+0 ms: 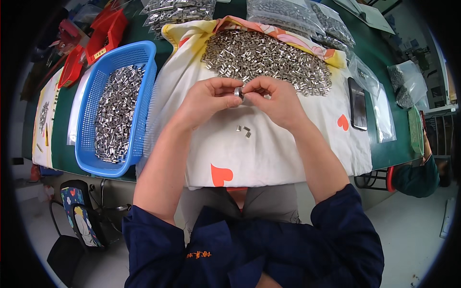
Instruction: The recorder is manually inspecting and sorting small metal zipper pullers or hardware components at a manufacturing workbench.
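Observation:
My left hand [209,100] and my right hand [276,98] meet over a white cloth [192,144]. Between the fingertips of both is a small round, shiny metal part [238,91], partly covered by the fingers. The left thumb and fingers pinch it; the right fingertips close at its right side, and whether they hold a second small piece is hidden. Just beyond the hands spreads a large pile of small metal cylinders [269,60]. Closer to me, three loose cylinders [247,128] lie on the cloth.
To the left stands a blue plastic basket [81,120] with many metal cylinders inside. Red bins [108,38] sit beyond it. Bagged metal parts [283,14] line the back. A dark phone [357,103] lies at the right; another person's sleeve [415,180] shows at far right.

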The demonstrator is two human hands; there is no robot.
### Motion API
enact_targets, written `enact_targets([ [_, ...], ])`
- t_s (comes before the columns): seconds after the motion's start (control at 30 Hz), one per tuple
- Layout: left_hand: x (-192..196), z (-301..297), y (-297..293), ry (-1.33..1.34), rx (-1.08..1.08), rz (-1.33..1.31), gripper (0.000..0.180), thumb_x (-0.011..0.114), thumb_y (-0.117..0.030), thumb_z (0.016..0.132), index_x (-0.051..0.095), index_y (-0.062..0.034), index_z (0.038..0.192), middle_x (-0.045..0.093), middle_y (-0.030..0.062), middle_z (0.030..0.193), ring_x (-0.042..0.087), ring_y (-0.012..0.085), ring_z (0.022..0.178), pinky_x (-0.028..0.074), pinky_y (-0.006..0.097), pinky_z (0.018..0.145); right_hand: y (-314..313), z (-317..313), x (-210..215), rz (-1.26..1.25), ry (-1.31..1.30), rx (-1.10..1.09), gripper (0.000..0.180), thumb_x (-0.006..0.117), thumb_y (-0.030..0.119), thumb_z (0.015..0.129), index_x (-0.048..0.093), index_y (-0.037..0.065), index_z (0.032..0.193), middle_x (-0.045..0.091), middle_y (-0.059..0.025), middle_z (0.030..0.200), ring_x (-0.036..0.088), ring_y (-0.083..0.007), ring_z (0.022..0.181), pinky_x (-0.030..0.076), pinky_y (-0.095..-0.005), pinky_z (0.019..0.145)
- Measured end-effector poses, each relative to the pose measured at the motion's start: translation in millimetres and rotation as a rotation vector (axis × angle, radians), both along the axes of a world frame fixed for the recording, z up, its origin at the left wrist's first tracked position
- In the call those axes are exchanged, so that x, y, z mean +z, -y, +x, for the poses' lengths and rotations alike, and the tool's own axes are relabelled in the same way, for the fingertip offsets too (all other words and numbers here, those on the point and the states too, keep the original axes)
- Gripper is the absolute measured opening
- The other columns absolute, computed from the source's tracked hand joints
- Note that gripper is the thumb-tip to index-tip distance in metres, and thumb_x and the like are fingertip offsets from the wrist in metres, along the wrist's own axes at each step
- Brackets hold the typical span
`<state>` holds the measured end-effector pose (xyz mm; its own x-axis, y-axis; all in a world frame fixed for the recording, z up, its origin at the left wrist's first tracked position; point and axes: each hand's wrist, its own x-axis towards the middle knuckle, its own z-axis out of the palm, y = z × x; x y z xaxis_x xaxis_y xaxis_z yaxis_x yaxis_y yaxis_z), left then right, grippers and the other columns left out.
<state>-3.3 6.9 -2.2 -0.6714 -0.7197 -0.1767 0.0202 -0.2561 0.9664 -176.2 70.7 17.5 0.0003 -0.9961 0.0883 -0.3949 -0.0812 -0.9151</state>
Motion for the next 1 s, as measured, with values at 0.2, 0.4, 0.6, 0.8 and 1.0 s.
enact_targets([
  [0.2, -2, 1, 1, -0.005, -0.006, -0.004, 0.035, 0.064, -0.001, 0.074, 0.054, 0.0021, 0.108, 0.062, 0.007, 0.091, 0.059, 0.0104, 0.082, 0.046, 0.021, 0.074, -3, 4, -2, -0.163, -0.209, -0.035, 0.007, 0.06, 0.005, 0.072, 0.06, 0.002, 0.079, 0.061, -0.0035, 0.075, 0.055, -0.0114, 0.065, 0.045, -0.0247, 0.06],
  [0.4, -2, -1, 0, 0.048, 0.008, -0.047, 0.034, 0.065, -0.001, 0.073, 0.056, 0.0025, 0.106, 0.063, 0.0069, 0.09, 0.059, 0.0099, 0.082, 0.046, 0.02, 0.073, -4, 8, -8, -0.244, -0.294, -0.045, 0.008, 0.061, 0.005, 0.072, 0.06, 0.002, 0.08, 0.061, -0.0046, 0.076, 0.056, -0.0116, 0.065, 0.045, -0.0252, 0.06],
  [0.6, 3, 1, -3, 0.056, -0.088, -0.034, 0.033, 0.066, -0.002, 0.073, 0.057, 0.0021, 0.105, 0.063, 0.0056, 0.09, 0.059, 0.0091, 0.082, 0.046, 0.02, 0.072, 1, -10, 5, 0.128, -0.11, 0.105, 0.009, 0.062, 0.006, 0.073, 0.062, 0.003, 0.082, 0.06, -0.0019, 0.074, 0.054, -0.0075, 0.065, 0.044, -0.0215, 0.06],
  [0.8, 4, -1, -6, 0.127, -0.129, -0.049, 0.033, 0.067, -0.001, 0.072, 0.058, 0.0012, 0.103, 0.061, 0.0033, 0.087, 0.057, 0.0081, 0.08, 0.047, 0.02, 0.073, 15, -20, -18, -0.117, -0.311, -0.158, 0.01, 0.061, 0.01, 0.074, 0.062, 0.004, 0.083, 0.059, -0.0042, 0.074, 0.054, -0.0121, 0.063, 0.044, -0.024, 0.06],
  [1.0, 2, -1, -6, 0.068, -0.123, -0.022, 0.031, 0.066, 0.0, 0.072, 0.058, 0.001, 0.103, 0.061, 0.0035, 0.089, 0.057, 0.0081, 0.082, 0.047, 0.021, 0.074, 17, -10, -29, -0.232, -0.724, -0.163, 0.009, 0.059, 0.013, 0.073, 0.062, 0.005, 0.078, 0.057, -0.0092, 0.077, 0.055, -0.025, 0.076, 0.044, -0.0345, 0.066],
])
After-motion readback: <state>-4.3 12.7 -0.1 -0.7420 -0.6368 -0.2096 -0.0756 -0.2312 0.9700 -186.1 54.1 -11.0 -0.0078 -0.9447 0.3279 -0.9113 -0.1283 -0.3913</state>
